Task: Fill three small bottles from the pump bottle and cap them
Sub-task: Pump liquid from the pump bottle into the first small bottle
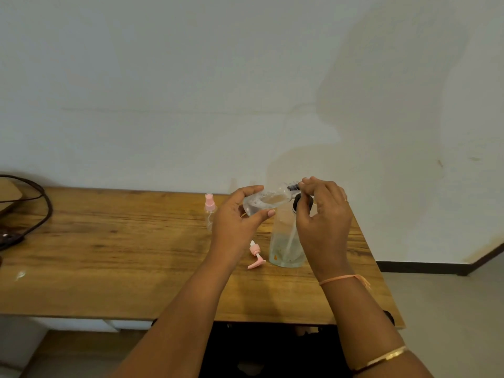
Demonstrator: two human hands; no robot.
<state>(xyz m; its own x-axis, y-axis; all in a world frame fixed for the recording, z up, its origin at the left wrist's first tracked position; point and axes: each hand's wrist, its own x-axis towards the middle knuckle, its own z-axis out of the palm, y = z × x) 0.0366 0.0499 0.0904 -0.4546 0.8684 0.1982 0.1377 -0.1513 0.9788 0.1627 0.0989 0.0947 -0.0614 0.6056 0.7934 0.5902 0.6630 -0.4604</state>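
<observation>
My left hand grips a small clear bottle, tilted almost on its side, its neck pointing right toward the black spout. My right hand has its fingers curled over the black pump head of the large clear pump bottle, which stands on the table with a little liquid at the bottom. A second small bottle with a pink spray cap stands just left of my left hand. One loose pink pump cap lies on the table in front of the big bottle.
The wooden table runs along a white wall. A black cable loops at the far left edge. The table's right end stops just past the pump bottle, with grey floor beyond.
</observation>
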